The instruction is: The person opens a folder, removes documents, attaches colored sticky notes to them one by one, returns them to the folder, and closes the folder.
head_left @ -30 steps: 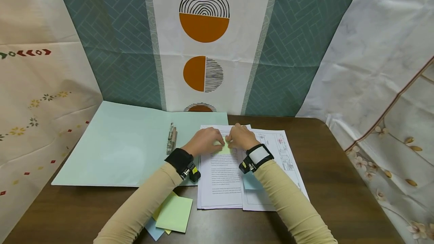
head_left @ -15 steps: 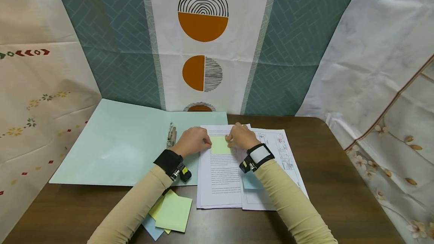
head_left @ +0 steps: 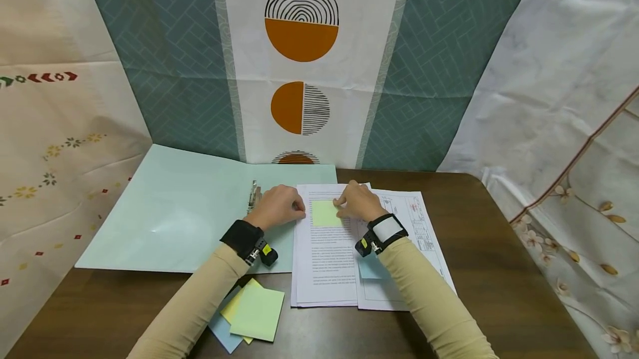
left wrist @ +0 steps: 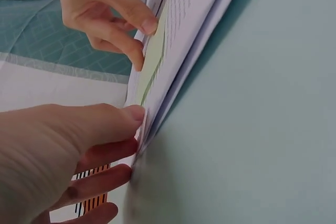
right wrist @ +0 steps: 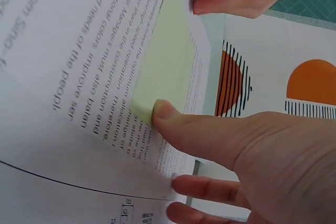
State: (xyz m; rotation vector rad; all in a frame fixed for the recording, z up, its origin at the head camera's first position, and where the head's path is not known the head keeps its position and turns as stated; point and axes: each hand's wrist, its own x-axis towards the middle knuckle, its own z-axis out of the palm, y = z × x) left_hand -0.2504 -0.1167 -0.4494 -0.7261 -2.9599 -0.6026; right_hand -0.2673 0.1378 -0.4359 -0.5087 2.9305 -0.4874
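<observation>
A pale green sticky note (head_left: 326,213) lies on the upper part of a printed sheet (head_left: 329,270). My right hand (head_left: 358,202) touches the note's right side; the right wrist view shows its thumb (right wrist: 165,111) on one corner and other fingers stretched over the paper. At the sheets' left edge is my left hand (head_left: 278,207), apart from the note. In the left wrist view, its thumb (left wrist: 135,113) is by the paper edge with the fingers slightly bent and spread below. Whether it touches the paper is hard to tell.
A light green folder (head_left: 165,215) lies spread on the left, with metal clips (head_left: 252,195) partly behind my left hand. Green, yellow and blue sticky notes (head_left: 257,314) overlap near the front. A drawing sheet (head_left: 416,215) and a blue note (head_left: 371,267) are under my right arm.
My left hand has moved left, off the green note to the sheets' left edge, leaving the note uncovered there. My right hand has stayed at the note's right side.
</observation>
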